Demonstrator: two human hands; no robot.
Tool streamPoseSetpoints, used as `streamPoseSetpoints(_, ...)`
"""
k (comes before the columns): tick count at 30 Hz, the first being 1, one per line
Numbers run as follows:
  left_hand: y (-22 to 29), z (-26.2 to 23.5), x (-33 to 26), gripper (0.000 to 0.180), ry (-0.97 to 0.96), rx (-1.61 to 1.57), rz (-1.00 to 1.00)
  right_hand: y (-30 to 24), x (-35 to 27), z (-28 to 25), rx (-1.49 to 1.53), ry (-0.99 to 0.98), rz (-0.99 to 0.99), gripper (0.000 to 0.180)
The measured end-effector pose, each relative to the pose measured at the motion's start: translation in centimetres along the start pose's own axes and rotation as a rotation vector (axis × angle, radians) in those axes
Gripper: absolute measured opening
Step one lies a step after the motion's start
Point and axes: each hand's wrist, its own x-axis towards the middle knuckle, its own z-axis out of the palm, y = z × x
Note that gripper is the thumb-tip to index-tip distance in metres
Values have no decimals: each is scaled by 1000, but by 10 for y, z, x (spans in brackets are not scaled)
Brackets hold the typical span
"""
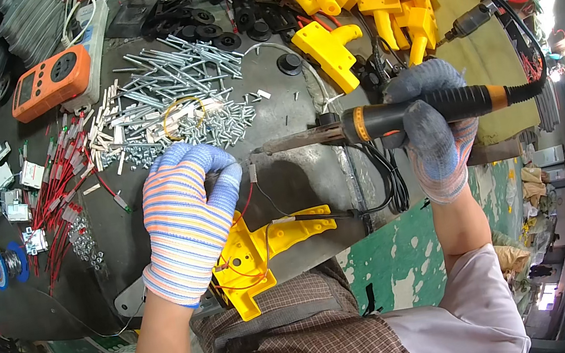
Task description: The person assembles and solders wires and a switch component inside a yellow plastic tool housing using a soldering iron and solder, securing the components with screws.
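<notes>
My right hand (439, 131), in a worn grey-blue glove, grips a soldering iron (400, 117) by its black and orange handle. The iron lies nearly level, its metal tip pointing left toward my other hand. My left hand (189, 218), in a striped glove, is closed with thumb and fingers curled together; whatever it pinches is hidden. Just below the iron's tip a thin wire joint (253, 173) stands up from the table. Its red and black leads run down to a yellow plastic half-shell (240, 258) at the front edge, beside my left wrist. A black cable (323, 215) reaches the shell from the right.
Beyond my left hand lie long screws (175, 67) and small screws (214, 124). Red wired parts (65, 172), a solder spool (6, 264) and an orange meter (50, 82) are at left. Yellow housings (329, 53) and an electric screwdriver (470, 22) lie at the back right.
</notes>
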Motion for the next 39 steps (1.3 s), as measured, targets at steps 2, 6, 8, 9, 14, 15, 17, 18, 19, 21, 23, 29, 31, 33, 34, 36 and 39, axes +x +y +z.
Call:
streamPoseSetpoints(2,-1,-2,-2,8,31,-38,-5,-1,1,0,4,0,-6,17)
streamPoseSetpoints(6,6,-18,-13,7,154,-203,-118,-3,3,2,-134,5,-42,15)
streamPoseSetpoints(8,21,-29,-19,10,176,-456,-314,-3,0,-3,-129,43,-11,14)
streamPoseSetpoints(9,28,-35,-25,11,236,-486,-334,-3,-2,-7,-107,49,-33,13)
streamPoseSetpoints(14,53,-70,-99,12,367,-526,-366,-20,-14,-17,-3,110,-163,17)
streamPoseSetpoints(15,69,-65,-110,14,425,-486,-516,-19,-20,-22,-1,114,-191,22)
streamPoseSetpoints(17,74,-59,-136,18,337,-311,-447,-33,-35,-24,166,35,-119,31)
streamPoseSetpoints(18,61,-48,-148,20,182,-188,-225,-35,-44,-25,224,-24,-88,36)
streamPoseSetpoints(19,64,-36,-150,22,176,-202,-212,-37,-56,-27,184,75,-53,44)
streamPoseSetpoints(21,59,-20,-153,22,187,23,-74,-39,-67,-21,116,-40,-73,41)
streamPoseSetpoints(23,61,-13,-145,21,204,93,12,-37,-73,-17,184,-69,-88,44)
streamPoseSetpoints(29,59,0,-140,20,254,166,42,-41,-80,-8,54,-45,-42,40)
streamPoseSetpoints(31,59,0,-139,21,259,183,29,-43,-82,-7,12,-37,-26,40)
streamPoseSetpoints(33,57,2,-140,21,273,186,31,-43,-78,-7,10,-91,-49,39)
streamPoseSetpoints(34,55,3,-139,21,281,186,36,-42,-77,-8,6,-140,-68,39)
streamPoseSetpoints(36,55,5,-138,20,276,192,32,-40,-78,-7,-9,-112,-62,38)
streamPoseSetpoints(39,53,4,-137,19,274,214,31,-38,-78,-8,-15,-116,-66,37)
